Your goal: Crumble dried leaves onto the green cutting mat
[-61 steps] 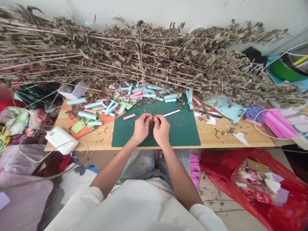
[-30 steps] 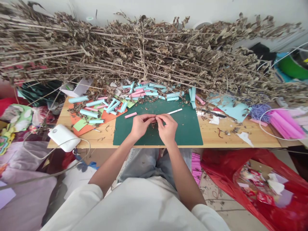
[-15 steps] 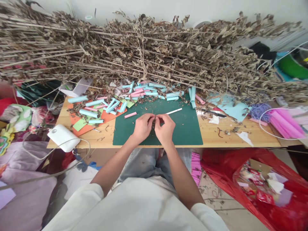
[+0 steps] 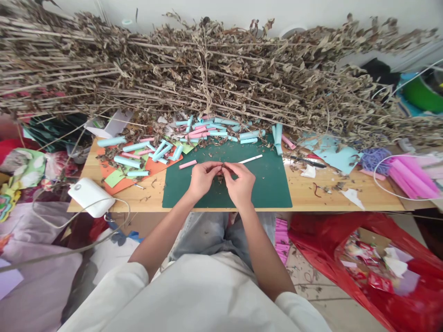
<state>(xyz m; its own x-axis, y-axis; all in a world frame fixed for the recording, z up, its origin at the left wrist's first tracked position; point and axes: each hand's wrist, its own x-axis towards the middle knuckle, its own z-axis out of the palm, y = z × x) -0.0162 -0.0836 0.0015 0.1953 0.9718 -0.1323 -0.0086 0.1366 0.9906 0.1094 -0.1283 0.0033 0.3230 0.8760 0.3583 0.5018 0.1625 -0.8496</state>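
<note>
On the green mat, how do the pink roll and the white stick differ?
Thickness: the pink roll is stouter, the white stick slimmer.
Length: the white stick shows a longer stretch than the pink roll.
Place: the pink roll lies by the left hand; the white stick lies by the right hand.
Shared: both lie on the green mat, slanting with their right ends farther from the person.

No words, brand names or numbers can be read. Red wrappers (image 4: pixel 380 282) in the red plastic bag (image 4: pixel 311 235), below the front edge of the table (image 4: pixel 308 198) toward its right corner, bear pale markings too blurred to make out. The white device (image 4: pixel 86 194) at the table's front left corner has a round mark (image 4: pixel 77 187), too small to decipher.
</note>
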